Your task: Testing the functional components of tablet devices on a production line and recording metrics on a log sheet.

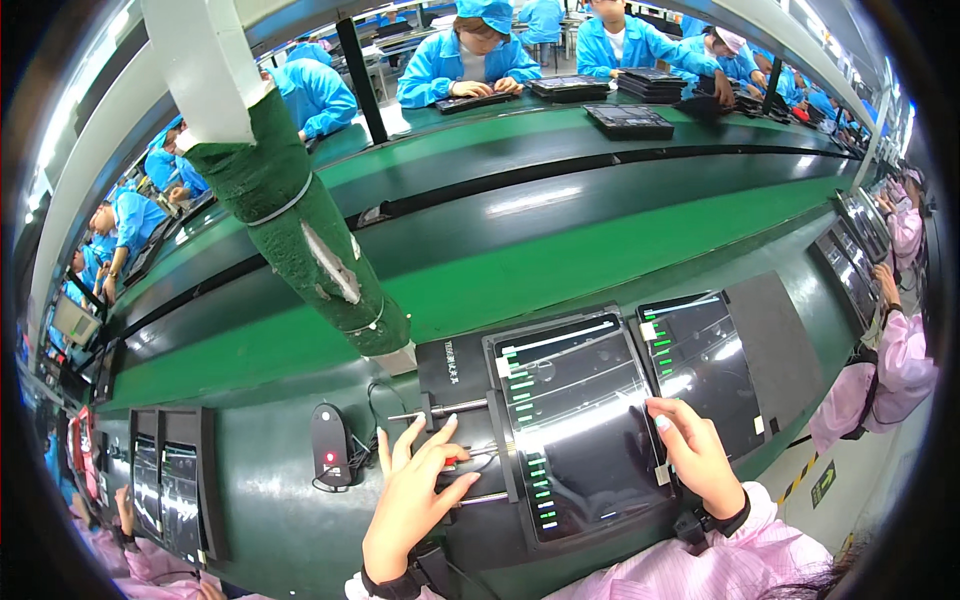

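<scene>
A black test fixture (445,367) lies on the bench in front of me, with a tablet-sized screen panel (585,420) seated in its frame. The lit panel shows green marks along its left side and a white tab at its lower right. My left hand (415,490) is spread over metal rods (465,408) at the fixture's left, its thumb and forefinger beside a small red part. At the panel's right edge, my right hand (695,455) has thumb and forefinger drawn together; whatever is between them is too small to make out.
A second lit panel (700,360) lies right of the fixture, beside a dark board (775,335). Left stands a black device with a red light (330,440) and a cable. A green-wrapped post (310,240) rises behind. Co-workers sit across the bench and at both sides.
</scene>
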Demonstrator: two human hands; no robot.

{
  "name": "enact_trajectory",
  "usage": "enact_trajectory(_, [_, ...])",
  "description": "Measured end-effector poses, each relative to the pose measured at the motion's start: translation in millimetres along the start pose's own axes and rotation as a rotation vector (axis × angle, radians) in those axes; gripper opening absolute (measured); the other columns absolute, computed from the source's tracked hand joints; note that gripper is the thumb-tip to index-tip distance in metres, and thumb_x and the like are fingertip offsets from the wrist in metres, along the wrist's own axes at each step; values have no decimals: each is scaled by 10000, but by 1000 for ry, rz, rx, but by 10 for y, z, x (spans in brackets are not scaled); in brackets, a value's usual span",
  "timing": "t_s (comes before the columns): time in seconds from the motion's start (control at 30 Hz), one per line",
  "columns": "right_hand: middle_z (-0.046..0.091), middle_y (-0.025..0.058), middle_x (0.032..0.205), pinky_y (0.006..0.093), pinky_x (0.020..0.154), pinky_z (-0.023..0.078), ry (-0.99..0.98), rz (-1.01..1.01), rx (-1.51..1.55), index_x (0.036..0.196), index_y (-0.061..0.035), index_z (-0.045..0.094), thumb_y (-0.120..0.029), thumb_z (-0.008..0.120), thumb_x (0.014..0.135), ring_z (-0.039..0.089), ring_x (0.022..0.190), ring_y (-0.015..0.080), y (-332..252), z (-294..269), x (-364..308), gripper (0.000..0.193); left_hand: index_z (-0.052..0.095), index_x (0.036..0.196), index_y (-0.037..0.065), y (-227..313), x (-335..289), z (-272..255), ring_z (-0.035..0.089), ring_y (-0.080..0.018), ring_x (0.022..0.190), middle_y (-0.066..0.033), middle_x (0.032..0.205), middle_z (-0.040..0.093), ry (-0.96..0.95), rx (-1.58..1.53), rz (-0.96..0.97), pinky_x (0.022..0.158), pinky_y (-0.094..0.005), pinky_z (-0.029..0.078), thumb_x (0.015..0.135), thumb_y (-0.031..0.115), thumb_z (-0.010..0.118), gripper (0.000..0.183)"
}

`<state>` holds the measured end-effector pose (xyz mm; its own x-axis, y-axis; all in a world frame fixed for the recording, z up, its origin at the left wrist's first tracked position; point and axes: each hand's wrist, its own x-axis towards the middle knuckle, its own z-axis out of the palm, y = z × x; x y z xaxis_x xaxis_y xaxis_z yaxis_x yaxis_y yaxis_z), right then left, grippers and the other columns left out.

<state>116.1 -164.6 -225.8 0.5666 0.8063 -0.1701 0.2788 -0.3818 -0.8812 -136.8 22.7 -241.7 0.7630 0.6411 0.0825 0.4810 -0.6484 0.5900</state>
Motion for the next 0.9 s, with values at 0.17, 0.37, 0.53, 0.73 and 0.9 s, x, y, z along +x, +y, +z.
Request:
enact_trajectory(0.17, [580, 264, 1086, 327, 850, 456, -14, -94, -102, 1266, -29, 431, -138, 430, 926, 607, 1005, 307, 6, -42, -18, 357, 501, 780, 95, -120, -88, -187, 349, -315, 1252, -58, 1267, 525, 242, 157, -8, 1074, -548, 23, 803, 189, 621, 155])
enact_trajectory(0.37, [489, 293, 1221, 357, 907, 422, -121, 28, -37, 1411, -47, 17, -147, 413, 920, 542, 1088, 373, 36, -93, -86, 638, 484, 798, 20, -314, -250, -270, 384, -314, 1202, -198, 1286, 453, 323, -175, -76, 1024, -396, 261, 885, 76, 438, 113])
enact_trajectory(0.53, [591, 189, 934, 370, 730, 470, -28, -251, -192, 1384, -55, 218, -215, 435, 919, 621, 747, 309, 156, -8, -47, 538, 539, 856, -3, -280, -249, -265, 496, -321, 1027, -186, 1110, 553, 434, 44, 114, 968, -395, 322, 895, 110, 474, 137])
enact_trajectory(0.73, [524, 39, 639, 232, 626, 418, 101, -313, 148, 1167, -149, 546, -347, 463, 922, 513, 631, 87, 144, -90, -37, 327, 518, 921, 11, -207, -212, -273, 516, -308, 980, -155, 1014, 563, 420, 43, 111, 892, -399, 380, 914, 250, 478, 242])
enact_trajectory(0.9, [602, 67, 1036, 299, 851, 423, 77, -403, -182, 1188, -31, 529, -231, 444, 922, 549, 949, 182, -51, -166, -183, 343, 500, 968, 20, -19, -69, -238, 512, -291, 978, -145, 1017, 555, 396, 35, 124, 891, -389, 381, 921, 261, 459, 249])
